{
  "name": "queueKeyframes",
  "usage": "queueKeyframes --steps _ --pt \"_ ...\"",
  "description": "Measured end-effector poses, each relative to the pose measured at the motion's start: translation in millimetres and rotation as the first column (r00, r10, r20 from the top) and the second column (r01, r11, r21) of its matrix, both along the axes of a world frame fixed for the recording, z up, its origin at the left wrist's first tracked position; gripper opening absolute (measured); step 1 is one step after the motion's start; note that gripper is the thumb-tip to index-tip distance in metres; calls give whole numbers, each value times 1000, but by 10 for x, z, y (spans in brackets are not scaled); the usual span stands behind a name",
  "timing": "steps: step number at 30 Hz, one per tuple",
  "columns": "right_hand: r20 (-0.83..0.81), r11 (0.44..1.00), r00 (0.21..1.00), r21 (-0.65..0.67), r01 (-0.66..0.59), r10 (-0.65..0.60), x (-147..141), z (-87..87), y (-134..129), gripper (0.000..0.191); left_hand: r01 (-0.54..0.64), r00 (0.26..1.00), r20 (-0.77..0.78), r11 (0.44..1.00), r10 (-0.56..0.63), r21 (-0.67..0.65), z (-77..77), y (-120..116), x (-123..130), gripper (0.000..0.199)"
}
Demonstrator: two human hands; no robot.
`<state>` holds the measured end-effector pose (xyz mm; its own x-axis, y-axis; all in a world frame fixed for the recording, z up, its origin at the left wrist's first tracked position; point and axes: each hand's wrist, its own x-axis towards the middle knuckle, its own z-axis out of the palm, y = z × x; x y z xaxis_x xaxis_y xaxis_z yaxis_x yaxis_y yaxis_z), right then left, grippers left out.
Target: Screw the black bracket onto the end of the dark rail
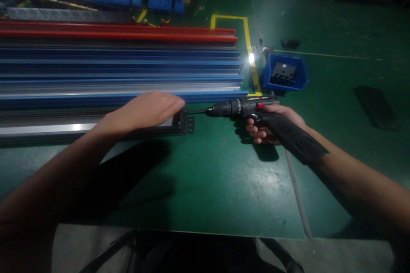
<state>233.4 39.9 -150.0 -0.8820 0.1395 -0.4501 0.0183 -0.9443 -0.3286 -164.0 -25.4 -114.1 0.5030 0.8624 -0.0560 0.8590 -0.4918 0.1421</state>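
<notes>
My right hand (272, 126) is wrapped round the grip of a black cordless drill (248, 106), which points left. Its long bit (197, 111) reaches the black end plate (183, 123) on a long black and silver metal channel (80, 128). A small slotted tab sticks out from that plate. Over the channel's right end lies my left hand (153, 108), gripping it close to the plate. Its fingers point right, and its thumb is hidden.
Several blue metal channels (205, 96) and a red one (192, 34) lie parallel behind. A blue bin (301, 79) with black brackets stands to the right, near a dark block (374, 106). Blue-cased parts and wires lie at the back left of the green tabletop (218, 187).
</notes>
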Motion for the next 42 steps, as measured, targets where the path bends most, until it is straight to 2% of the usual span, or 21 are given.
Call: queueKeyframes --steps 9,15,25,35,42 --pt "81 999 996 7 36 -36 -15 61 -29 38 -7 1000 -3 1000 7 -8 -36 34 -30 50" --pt "105 999 994 16 28 -29 -12 47 -5 38 -24 1000 -8 1000 24 -15 8 16 15 53" --pt "97 999 995 38 18 -22 -8 19 13 38 5 1000 -22 1000 -5 0 15 18 15 54" --pt "105 999 994 -12 33 -31 -8 16 15 39 -42 999 -7 999 42 -28 53 1 58 57" --pt "107 1000 994 0 22 -21 -7 24 16 40 -62 998 -9 996 62 -57 63 3 65 57"
